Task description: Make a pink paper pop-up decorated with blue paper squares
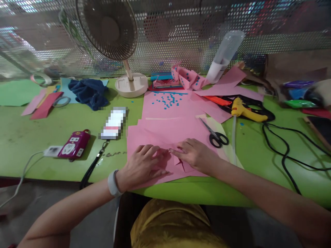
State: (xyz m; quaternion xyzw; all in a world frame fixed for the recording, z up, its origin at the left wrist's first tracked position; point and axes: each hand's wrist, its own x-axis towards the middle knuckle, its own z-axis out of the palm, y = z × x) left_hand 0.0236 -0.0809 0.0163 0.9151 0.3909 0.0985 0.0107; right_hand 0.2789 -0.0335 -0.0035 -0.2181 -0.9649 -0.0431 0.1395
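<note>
Both my hands rest on a small folded piece of pink paper [172, 161] near the front edge of the green table [38, 137]. My left hand [144, 164] has its fingers curled and pressing on the fold. My right hand [194, 155] pinches the same piece from the right with its fingertips. Under the piece lie larger pink sheets [165, 127]. Black-handled scissors [216, 135] lie just right of my right hand.
A yellow glue gun [245, 112] with black cables [284, 151] lies at the right. A desk fan [113, 38] stands at the back, a blue cloth [89, 93] to its left. A magenta power strip [73, 144] and a lanyard sit at the left. Blue paper dots [168, 100] are scattered behind.
</note>
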